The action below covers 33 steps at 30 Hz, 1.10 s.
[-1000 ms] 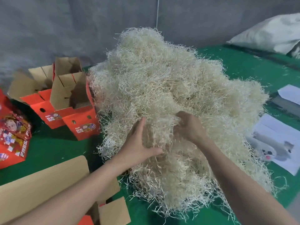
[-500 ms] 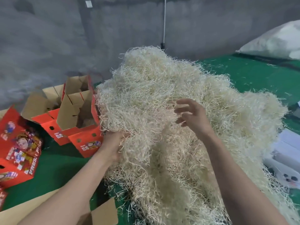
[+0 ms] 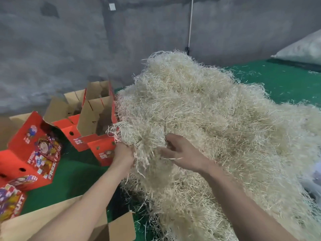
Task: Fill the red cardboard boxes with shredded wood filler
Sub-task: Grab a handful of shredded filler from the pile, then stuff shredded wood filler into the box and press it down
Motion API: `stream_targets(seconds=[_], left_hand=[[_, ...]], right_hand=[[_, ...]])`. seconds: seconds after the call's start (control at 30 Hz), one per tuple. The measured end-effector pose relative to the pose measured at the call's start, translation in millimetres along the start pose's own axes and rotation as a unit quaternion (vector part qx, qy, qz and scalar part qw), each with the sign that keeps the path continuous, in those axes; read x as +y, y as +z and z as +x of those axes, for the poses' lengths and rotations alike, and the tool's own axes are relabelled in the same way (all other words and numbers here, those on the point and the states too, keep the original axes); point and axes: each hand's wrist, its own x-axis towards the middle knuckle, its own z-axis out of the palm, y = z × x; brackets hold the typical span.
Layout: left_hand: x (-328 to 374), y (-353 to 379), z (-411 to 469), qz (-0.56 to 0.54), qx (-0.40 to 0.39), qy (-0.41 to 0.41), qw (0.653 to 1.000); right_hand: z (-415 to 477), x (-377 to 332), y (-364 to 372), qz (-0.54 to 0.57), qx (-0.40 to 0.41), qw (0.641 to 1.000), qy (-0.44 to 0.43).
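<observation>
- Currently, the left hand (image 3: 123, 154) grips a tuft (image 3: 139, 145) at the left edge of the shredded wood filler (image 3: 217, 119) heap, fingers curled round the strands.
- Right hand (image 3: 182, 152): fingers bent and dug into the heap just right of the tuft. Fingertips are hidden in the strands, so I judge it a grasp on the filler.
- The heap lies on the green mat (image 3: 78, 180), filling centre and right of view.
- Key relation: the nearest open red cardboard box (image 3: 102, 148) stands just left of the left hand and slightly beyond it. It is against the heap's edge, flaps raised. The left hand is nearer to it.
- Second open box (image 3: 69, 124) sits behind-left, touching the first. Both interiors are dim, so fill level cannot be told.
- Judgement: the step in hand is pulling a bunch free. The next move is a short carry leftward, up over the flap.
- Risk: tangled strands drag more of the heap along.
</observation>
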Motion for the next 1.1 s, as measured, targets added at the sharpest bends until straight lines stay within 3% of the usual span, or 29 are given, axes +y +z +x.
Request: stream_targets(seconds=[0.07, 0.13, 0.2, 0.27, 0.3, 0.33, 0.4, 0.43, 0.47, 0.53, 0.6, 0.7, 0.73, 0.8, 0.9, 1.0, 1.1], left_hand=[[2, -1, -5, -0.059, -0.093, 0.013, 0.994], [6, -3, -11, -0.155, -0.267, -0.043, 0.950], [12, 1, -20, -0.167, -0.342, -0.067, 0.922], [20, 11, -21, -0.174, -0.263, -0.087, 0.945], [22, 14, -19, -0.198, -0.201, -0.098, 0.954], [24, 15, -17, -0.227, -0.158, -0.099, 0.956], [25, 14, -12, -0.258, -0.112, -0.076, 0.957], [26, 13, -11, -0.270, -0.111, -0.071, 0.954], [27, 12, -11, -0.291, -0.124, -0.070, 0.946], [33, 13, -15, -0.349, -0.170, -0.062, 0.920], [40, 17, -19, -0.388, -0.180, -0.056, 0.902], [49, 18, -16, -0.416, -0.155, -0.022, 0.896], [53, 16, -16, -0.417, -0.158, -0.017, 0.895], [60, 8, -18, -0.413, -0.154, -0.015, 0.897], [59, -3, -17, -0.342, -0.102, -0.005, 0.934], [55, -5, -19, -0.348, -0.117, -0.022, 0.930], [53, -5, -20, -0.345, -0.104, -0.022, 0.932]], right_hand=[[4, -2, -1, 0.010, 0.058, 0.998, 0.029], [4, -6, 1, -0.066, 0.096, 0.993, 0.020], [4, -13, 9, -0.146, 0.001, 0.989, -0.028], [3, -14, 15, -0.081, -0.092, 0.991, -0.051], [4, -16, 12, -0.001, -0.095, 0.995, -0.023], [6, -15, 7, 0.084, -0.050, 0.995, 0.013], [11, -5, -5, 0.171, 0.124, 0.976, 0.058], [14, 1, -11, 0.156, 0.176, 0.969, 0.070], [17, 7, -13, 0.135, 0.174, 0.972, 0.079], [25, 15, -5, 0.075, 0.045, 0.991, 0.099], [29, 29, 13, -0.078, -0.076, 0.985, 0.130], [19, 70, 14, -0.368, -0.113, 0.900, 0.206], [12, 86, 6, -0.411, -0.112, 0.870, 0.248], [-4, 106, -16, -0.421, -0.099, 0.845, 0.314], [-6, 97, -40, -0.355, -0.098, 0.875, 0.313], [4, 61, -69, -0.256, -0.133, 0.931, 0.222], [14, 14, -85, -0.190, -0.048, 0.976, 0.098]])
